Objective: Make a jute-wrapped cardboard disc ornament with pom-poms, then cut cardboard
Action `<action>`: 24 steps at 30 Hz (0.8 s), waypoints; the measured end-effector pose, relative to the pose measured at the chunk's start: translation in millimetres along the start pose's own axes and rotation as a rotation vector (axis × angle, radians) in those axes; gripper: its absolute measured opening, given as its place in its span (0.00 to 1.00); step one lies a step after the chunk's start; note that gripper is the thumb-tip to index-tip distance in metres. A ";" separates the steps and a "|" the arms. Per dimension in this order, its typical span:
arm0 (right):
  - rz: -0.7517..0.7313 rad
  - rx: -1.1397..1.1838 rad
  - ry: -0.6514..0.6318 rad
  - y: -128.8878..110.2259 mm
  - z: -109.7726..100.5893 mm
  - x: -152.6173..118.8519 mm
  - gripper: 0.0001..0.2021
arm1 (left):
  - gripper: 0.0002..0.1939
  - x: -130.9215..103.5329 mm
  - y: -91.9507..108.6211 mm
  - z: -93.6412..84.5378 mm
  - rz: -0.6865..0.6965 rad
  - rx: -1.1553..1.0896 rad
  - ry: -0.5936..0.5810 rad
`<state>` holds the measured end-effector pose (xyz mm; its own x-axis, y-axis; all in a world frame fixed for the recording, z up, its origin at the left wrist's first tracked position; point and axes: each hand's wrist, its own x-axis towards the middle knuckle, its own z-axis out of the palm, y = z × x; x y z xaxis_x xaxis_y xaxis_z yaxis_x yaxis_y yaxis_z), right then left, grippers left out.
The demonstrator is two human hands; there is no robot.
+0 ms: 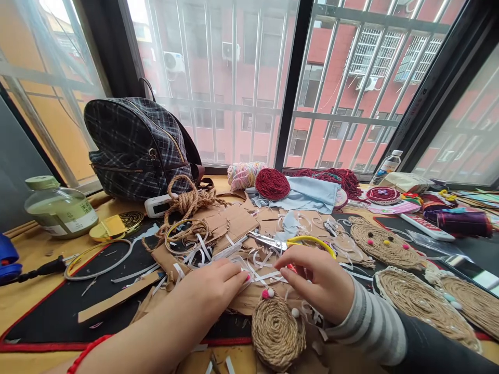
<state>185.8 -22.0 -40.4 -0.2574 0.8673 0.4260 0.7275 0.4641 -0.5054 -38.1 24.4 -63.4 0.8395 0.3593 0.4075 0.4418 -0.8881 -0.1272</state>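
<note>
Red bracelet [89,352], striped cuff [374,324], dark sleeve [429,343]

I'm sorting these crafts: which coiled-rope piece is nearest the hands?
The small rope coil between the left forearm and right sleeve; the larger coils all lie to that sleeve's right.

Head view: faces forward, down; hands [218,283] close, window [218,88] beyond.

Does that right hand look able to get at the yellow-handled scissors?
Probably yes: the yellow-handled scissors lie just beyond the right hand, handle end nearest, with nothing seen blocking the way. Whether it holds something is unclear.
</note>
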 end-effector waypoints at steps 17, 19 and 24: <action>-0.065 -0.027 0.031 -3.9 -0.8 -1.8 0.06 | 0.09 8.5 -4.7 -12.2 -0.142 0.005 -0.267; -0.067 -0.026 0.034 -4.2 -0.9 -1.6 0.07 | 0.10 6.4 -3.6 -12.4 -0.133 0.007 -0.220; -0.051 -0.044 0.042 -3.7 -0.4 -1.3 0.07 | 0.09 3.7 -3.3 -9.7 -0.086 -0.080 0.007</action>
<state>183.8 -24.9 -38.7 -0.2685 0.8339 0.4821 0.7416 0.4984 -0.4490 -39.5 25.9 -52.7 0.7972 0.4339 0.4197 0.4855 -0.8740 -0.0186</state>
